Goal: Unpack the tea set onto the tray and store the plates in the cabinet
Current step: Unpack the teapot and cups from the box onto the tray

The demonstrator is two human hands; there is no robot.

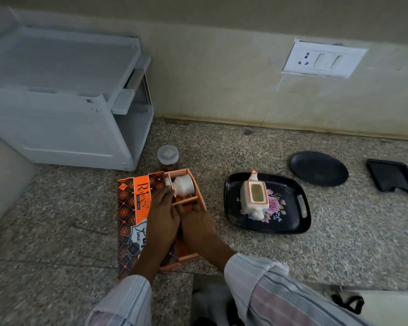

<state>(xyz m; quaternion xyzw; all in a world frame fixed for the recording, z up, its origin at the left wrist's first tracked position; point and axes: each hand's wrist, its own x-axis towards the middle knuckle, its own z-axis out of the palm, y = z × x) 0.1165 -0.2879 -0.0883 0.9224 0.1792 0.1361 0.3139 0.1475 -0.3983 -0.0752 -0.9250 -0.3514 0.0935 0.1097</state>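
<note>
An orange tea set box [189, 255] lies open on the granite counter, its patterned lid [130, 208] folded out to the left. A white cup [183, 184] lies on its side in the box's far compartment. My left hand [161, 220] and my right hand [197, 225] both reach into the middle compartment; what the fingers hold is hidden. To the right sits a black floral tray [290, 222] with a white, orange-rimmed teapot [254, 196] on it, lid off. A round black plate [319, 168] lies behind the tray. A white plastic cabinet [64, 95] stands at the back left.
A small lidded jar [168, 157] stands just behind the box. A black rectangular tray [392, 176] lies at the far right. A wall socket [323, 59] is above the counter. The counter's front edge runs below my sleeves.
</note>
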